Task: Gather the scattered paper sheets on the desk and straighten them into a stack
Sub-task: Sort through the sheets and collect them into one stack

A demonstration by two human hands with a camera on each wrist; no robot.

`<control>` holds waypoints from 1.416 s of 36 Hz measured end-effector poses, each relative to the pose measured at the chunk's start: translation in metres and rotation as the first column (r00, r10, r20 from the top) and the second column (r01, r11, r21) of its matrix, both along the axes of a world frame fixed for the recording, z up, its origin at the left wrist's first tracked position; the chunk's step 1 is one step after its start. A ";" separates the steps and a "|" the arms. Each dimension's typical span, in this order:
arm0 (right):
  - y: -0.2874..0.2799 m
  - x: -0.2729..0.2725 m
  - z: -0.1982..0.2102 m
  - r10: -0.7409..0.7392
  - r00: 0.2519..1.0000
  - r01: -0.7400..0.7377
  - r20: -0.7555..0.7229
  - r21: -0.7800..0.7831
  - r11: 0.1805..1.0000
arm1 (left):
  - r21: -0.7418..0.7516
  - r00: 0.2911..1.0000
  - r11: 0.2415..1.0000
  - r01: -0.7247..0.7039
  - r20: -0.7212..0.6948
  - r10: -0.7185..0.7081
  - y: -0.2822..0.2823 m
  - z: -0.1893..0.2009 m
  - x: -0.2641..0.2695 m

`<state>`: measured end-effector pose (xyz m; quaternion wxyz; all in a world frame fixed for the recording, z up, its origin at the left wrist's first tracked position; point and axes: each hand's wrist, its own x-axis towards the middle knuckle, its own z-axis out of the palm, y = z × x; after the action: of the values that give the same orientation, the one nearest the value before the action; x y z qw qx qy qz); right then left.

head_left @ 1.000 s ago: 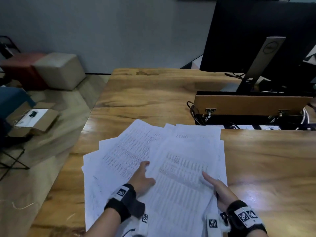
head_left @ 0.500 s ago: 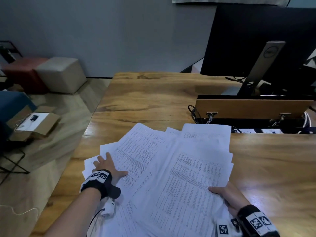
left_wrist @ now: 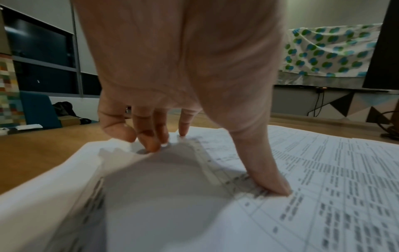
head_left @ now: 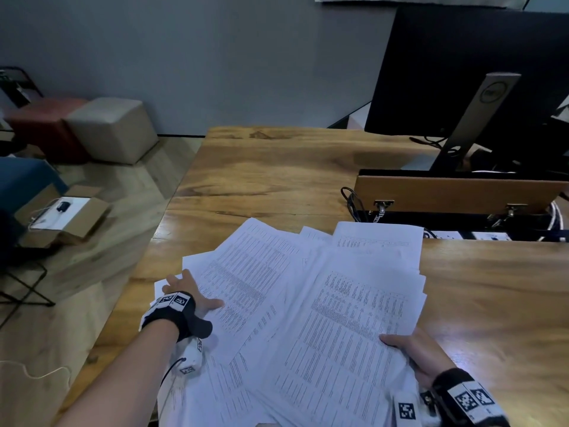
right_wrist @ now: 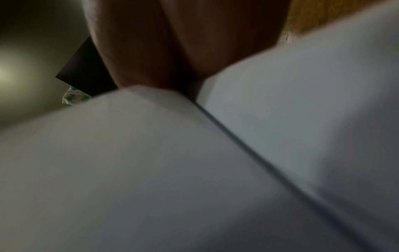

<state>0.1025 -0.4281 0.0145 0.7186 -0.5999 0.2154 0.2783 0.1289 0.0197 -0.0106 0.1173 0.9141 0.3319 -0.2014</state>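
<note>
- Centrally, paper sheets (head_left: 308, 303) are fanned overlapping on the desk (head_left: 277, 167).
- Left hand (head_left: 187, 291): at nine o'clock, fingertips (left_wrist: 151, 145) pressed on sheet edges.
- Right hand (head_left: 418, 352): at four o'clock, sheet edges gripped, thumb on top.

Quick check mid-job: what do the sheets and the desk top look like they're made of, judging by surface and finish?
Sheets: thin white office paper, matte, printed with dense table rows; one edge curls under the left hand, so it bends easily.

Desk: looks like wood, or possibly a wood veneer, with visible grain and dark knots; a soft sheen suggests a sealed, fairly slick finish.
</note>
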 end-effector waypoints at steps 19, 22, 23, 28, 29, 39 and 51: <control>-0.016 -0.005 0.002 -0.001 1.000 0.001 -0.018 -0.037 0.999 | -0.103 0.976 0.976 0.190 0.126 -0.177 0.007 0.004 0.038; -0.020 -0.007 0.001 -0.002 1.000 0.001 -0.016 -0.048 0.999 | -0.043 0.977 0.977 0.210 0.059 -0.207 0.001 0.008 0.042; -0.022 -0.007 0.001 0.000 1.000 -0.001 -0.012 -0.053 0.999 | -0.033 0.975 0.974 0.222 0.040 -0.221 0.002 0.006 0.045; -0.026 -0.011 -0.001 0.003 1.000 -0.003 -0.004 -0.058 0.998 | -0.070 0.974 0.972 0.227 0.026 -0.225 0.003 0.008 0.055; -0.026 -0.011 -0.001 0.005 1.000 -0.006 -0.003 -0.057 0.998 | -0.108 0.975 0.969 0.222 0.039 -0.219 0.004 0.011 0.057; -0.028 -0.014 -0.006 -0.025 0.999 0.023 -0.032 -0.040 0.999 | -0.193 0.953 0.945 0.264 0.204 -0.225 0.018 0.029 0.057; -0.026 -0.013 -0.013 -0.050 0.998 0.050 -0.040 0.004 0.999 | -0.460 0.862 0.882 0.101 0.483 0.154 0.016 0.049 -0.030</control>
<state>0.0897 -0.4545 0.0017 0.7224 -0.5868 0.2440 0.2727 0.0990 0.0360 0.0381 0.4210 0.8734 0.2434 -0.0271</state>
